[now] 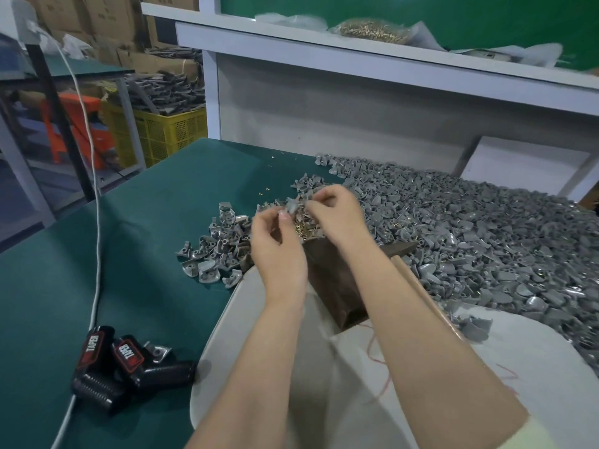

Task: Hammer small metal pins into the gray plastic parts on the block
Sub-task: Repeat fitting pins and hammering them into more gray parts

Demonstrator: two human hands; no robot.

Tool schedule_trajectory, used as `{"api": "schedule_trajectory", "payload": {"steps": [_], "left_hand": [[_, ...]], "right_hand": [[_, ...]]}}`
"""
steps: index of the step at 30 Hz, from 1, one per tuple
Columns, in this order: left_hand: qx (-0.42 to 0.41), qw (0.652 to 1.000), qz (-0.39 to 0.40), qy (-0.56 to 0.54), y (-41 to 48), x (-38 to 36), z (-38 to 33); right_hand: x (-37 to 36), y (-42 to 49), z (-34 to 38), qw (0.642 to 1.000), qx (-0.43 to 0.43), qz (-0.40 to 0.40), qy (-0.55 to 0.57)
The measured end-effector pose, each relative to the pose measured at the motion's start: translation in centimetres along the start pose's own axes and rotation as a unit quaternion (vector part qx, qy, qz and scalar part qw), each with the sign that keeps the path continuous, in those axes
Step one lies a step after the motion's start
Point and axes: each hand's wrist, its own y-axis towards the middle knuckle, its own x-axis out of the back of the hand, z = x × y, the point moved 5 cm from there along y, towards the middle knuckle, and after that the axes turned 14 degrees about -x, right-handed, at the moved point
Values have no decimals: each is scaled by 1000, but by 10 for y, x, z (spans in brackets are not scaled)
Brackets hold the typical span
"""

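- Thumb and forefinger of the left hand [278, 244] pinch a gray part [292, 205], raised just above the far end of the block [337, 286].
- Right hand [337, 215] is close beside it, fingers curled in toward the part; whether they pinch a pin or anything else I cannot tell.
- Brass pins [303, 229] lie in a clump on the block's far end, under both hands.
- Block is dark brown and sits at the table [146, 222] edge, its near end on a pale cloth [291, 367].
- Wooden handle [418, 286] lies just right of the block, under the right forearm.
- Big heap [486, 228] of gray parts covers the table to the right; a smaller pile [217, 254] sits left of the block.
- Two black TAPER devices [126, 361] with a white cable [94, 189] lie at near left.
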Motion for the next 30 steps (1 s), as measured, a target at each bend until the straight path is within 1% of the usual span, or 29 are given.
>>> {"api": "schedule_trajectory", "payload": {"steps": [2, 4, 5, 7, 9, 10, 12, 14, 19, 25, 26, 28, 30], "left_hand": [[-25, 993, 104, 39, -7, -13, -4], [-48, 970, 213, 103, -16, -24, -5], [-62, 953, 259, 144, -20, -29, -5], [-101, 904, 332, 250, -29, -36, -5], [-123, 856, 374, 336, -35, -40, -5], [-122, 843, 385, 356, -36, -41, -5], [-113, 833, 395, 371, -37, -41, -4], [-110, 833, 395, 371, -38, -40, -5], [-107, 843, 381, 364, -38, -38, -7], [-115, 841, 387, 362, -38, -38, -5], [-116, 841, 387, 360, -37, -38, -5], [-119, 841, 388, 359, -37, -38, -4], [-121, 840, 387, 360, -36, -38, -5]], "right_hand": [[31, -6, -7, 998, -24, -3, 52], [61, -19, -16, 996, -45, -7, 82], [74, -26, -23, 993, -57, -9, 103], [89, -41, -37, 986, -83, -1, 142], [92, -52, -48, 980, -109, 13, 164], [92, -56, -53, 979, -114, 12, 166], [93, -59, -57, 985, -105, -7, 139], [92, -59, -58, 992, -86, -28, 86], [87, -57, -56, 998, -30, -45, -34], [82, -58, -56, 994, -13, -73, -82], [82, -58, -55, 991, -1, -79, -108], [81, -62, -51, 976, 36, -96, -193], [78, -64, -46, 961, 59, -96, -251]]}}
